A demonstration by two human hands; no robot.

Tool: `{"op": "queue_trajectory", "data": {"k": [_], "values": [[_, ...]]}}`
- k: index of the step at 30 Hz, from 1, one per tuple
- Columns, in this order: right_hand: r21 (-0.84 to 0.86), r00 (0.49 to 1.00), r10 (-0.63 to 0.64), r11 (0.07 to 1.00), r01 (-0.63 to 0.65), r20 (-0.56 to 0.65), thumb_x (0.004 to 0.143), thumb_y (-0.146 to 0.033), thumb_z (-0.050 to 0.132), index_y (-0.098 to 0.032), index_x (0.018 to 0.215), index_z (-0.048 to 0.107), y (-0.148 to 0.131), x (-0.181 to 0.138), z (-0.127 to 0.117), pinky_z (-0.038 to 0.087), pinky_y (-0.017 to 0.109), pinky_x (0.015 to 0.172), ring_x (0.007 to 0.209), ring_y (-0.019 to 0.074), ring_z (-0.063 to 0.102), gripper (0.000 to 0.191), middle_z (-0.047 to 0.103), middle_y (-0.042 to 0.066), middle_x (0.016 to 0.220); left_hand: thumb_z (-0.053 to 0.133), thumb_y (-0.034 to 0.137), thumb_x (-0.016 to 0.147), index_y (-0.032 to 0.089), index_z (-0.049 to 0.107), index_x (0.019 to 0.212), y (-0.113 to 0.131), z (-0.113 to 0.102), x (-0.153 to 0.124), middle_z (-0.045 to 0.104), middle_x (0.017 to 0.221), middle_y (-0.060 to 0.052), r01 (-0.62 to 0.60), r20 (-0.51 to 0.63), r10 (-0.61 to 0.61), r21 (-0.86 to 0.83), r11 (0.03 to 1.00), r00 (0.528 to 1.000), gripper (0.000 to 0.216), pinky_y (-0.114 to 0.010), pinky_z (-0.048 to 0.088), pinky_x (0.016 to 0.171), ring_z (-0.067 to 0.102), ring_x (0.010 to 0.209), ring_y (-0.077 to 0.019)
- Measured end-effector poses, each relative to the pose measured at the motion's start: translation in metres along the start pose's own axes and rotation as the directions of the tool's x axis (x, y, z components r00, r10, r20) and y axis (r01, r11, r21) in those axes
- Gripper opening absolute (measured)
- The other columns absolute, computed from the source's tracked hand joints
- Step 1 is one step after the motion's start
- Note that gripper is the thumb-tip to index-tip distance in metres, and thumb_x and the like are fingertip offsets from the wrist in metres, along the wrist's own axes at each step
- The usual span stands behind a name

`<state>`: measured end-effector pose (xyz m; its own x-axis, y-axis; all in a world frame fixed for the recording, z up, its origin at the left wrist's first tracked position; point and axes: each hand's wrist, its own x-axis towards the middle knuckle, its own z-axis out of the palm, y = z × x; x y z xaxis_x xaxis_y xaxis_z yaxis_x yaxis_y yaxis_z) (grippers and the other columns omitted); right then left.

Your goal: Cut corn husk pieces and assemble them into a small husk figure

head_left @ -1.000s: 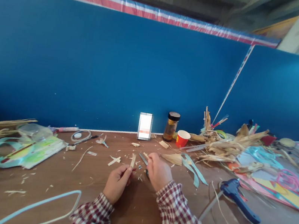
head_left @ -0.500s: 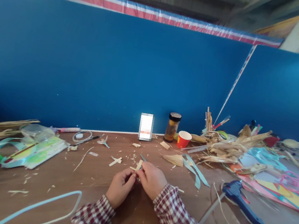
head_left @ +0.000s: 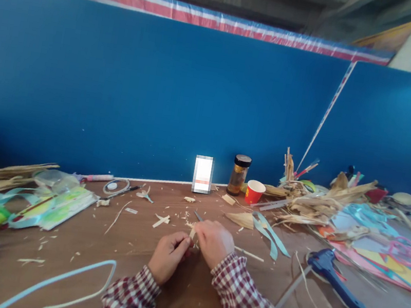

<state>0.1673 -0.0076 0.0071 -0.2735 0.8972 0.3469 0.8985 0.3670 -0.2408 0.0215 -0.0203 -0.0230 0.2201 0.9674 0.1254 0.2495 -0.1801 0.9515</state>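
Note:
My left hand [head_left: 169, 256] is closed, thumb against its fingers, at the lower end of a short pale strip [head_left: 192, 232] that looks like dried husk. Close beside it, my right hand [head_left: 215, 243] is bent over the strip with its fingers curled; what they hold is hidden. A grey pointed tip [head_left: 198, 216], like a blade, shows just past the right knuckles. From beside the right wrist a thin pale stick [head_left: 250, 254] extends to the right. Small shavings [head_left: 187, 214] and a crossed pair of pale scraps [head_left: 161, 220] lie in front of my hands.
A lidded jar [head_left: 239, 176] and a red paper cup [head_left: 254, 192] stand by the blue partition [head_left: 184, 93]. Dried husks [head_left: 310, 207] pile up at right, behind a blue glue gun [head_left: 336, 279] with its cord. Blue ribbon [head_left: 270, 237] and a pale loop [head_left: 65, 275] lie nearer.
My right hand has turned slightly, its fingers now lower over the strip. More of the pale stick shows by the right wrist. The whole view has shifted a little.

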Motion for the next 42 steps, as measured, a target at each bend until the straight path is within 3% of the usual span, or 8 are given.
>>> {"op": "queue_trajectory", "data": {"k": [3,6,9,13,17,23,29,42], "values": [[-0.099,0.986,0.166,0.981,-0.165,0.006,0.089,-0.029,0.031,-0.024,0.083,0.060,0.014,0.005,-0.009,0.032,0.024,0.059,0.075,0.0144,0.053,0.031,0.061,0.001,0.080,0.041,0.038,0.080,0.014,0.058,0.071,0.004,0.000,-0.002,0.056,0.059,-0.001,-0.032,0.034,0.032,0.012,0.999,0.999,0.031,-0.021,0.040,0.053,0.051,0.055,-0.0123],[-0.135,0.948,0.317,0.939,-0.315,-0.004,0.089,-0.026,0.032,-0.024,0.086,0.060,0.022,0.007,-0.015,0.032,0.024,0.058,0.075,0.0141,0.054,0.028,0.060,0.002,0.084,0.040,0.040,0.080,0.014,0.060,0.079,-0.003,-0.005,0.004,0.058,0.061,-0.002,-0.007,-0.029,0.009,0.063,0.998,1.000,0.033,-0.023,0.041,0.055,0.053,0.055,-0.0135],[-0.104,0.960,0.279,0.955,-0.276,0.012,0.089,-0.028,0.031,-0.025,0.091,0.058,0.021,0.006,-0.013,0.033,0.022,0.060,0.078,0.0135,0.055,0.027,0.060,0.002,0.086,0.038,0.040,0.080,0.014,0.061,0.082,-0.013,-0.018,0.011,0.059,0.060,-0.001,0.074,-0.133,-0.046,0.217,0.973,0.990,0.035,-0.023,0.039,0.051,0.052,0.051,-0.0140],[-0.103,0.979,0.188,0.978,-0.180,0.078,0.090,-0.034,0.029,-0.026,0.087,0.058,0.018,0.002,-0.003,0.033,0.022,0.058,0.074,0.0129,0.055,0.031,0.059,0.001,0.083,0.037,0.037,0.080,0.020,0.064,0.075,-0.014,-0.038,0.013,0.062,0.061,-0.002,0.177,-0.240,-0.027,0.629,0.757,0.970,0.032,-0.023,0.034,0.055,0.055,0.059,-0.0152],[-0.106,0.982,0.177,0.980,-0.169,0.063,0.090,-0.035,0.029,-0.026,0.086,0.058,0.021,0.002,0.005,0.032,0.022,0.057,0.073,0.0131,0.055,0.031,0.059,0.001,0.082,0.035,0.041,0.080,0.021,0.063,0.067,-0.004,-0.052,0.009,0.065,0.066,-0.005,0.285,-0.282,-0.089,0.800,0.527,0.955,0.038,-0.024,0.033,0.053,0.059,0.065,-0.0185],[-0.111,0.963,0.247,0.966,-0.235,0.110,0.089,-0.037,0.028,-0.026,0.084,0.058,0.025,0.003,-0.001,0.032,0.023,0.057,0.072,0.0137,0.056,0.032,0.061,0.001,0.079,0.031,0.045,0.081,0.021,0.066,0.077,-0.001,-0.061,0.009,0.068,0.077,-0.010,0.364,-0.331,-0.151,0.834,0.415,0.931,0.042,-0.028,0.039,0.059,0.062,0.074,-0.0233],[-0.171,0.908,0.351,0.933,-0.317,0.231,0.082,-0.038,0.043,-0.026,0.091,0.058,0.036,0.005,-0.009,0.034,0.024,0.060,0.079,0.0162,0.057,0.021,0.062,0.002,0.086,0.024,0.036,0.084,0.017,0.066,0.078,0.001,-0.062,0.010,0.067,0.080,-0.013,0.398,-0.360,-0.170,0.844,0.360,0.917,0.047,-0.031,0.043,0.063,0.062,0.075,-0.0245],[-0.107,0.867,0.434,0.901,-0.420,0.245,0.078,-0.028,0.050,-0.024,0.084,0.062,0.052,0.008,-0.021,0.036,0.024,0.064,0.083,0.0172,0.058,0.013,0.064,0.003,0.084,0.028,0.031,0.083,0.020,0.066,0.082,0.000,-0.065,0.009,0.067,0.081,-0.013,0.406,-0.370,-0.168,0.835,0.371,0.914,0.039,-0.033,0.044,0.062,0.062,0.077,-0.0263]]}}
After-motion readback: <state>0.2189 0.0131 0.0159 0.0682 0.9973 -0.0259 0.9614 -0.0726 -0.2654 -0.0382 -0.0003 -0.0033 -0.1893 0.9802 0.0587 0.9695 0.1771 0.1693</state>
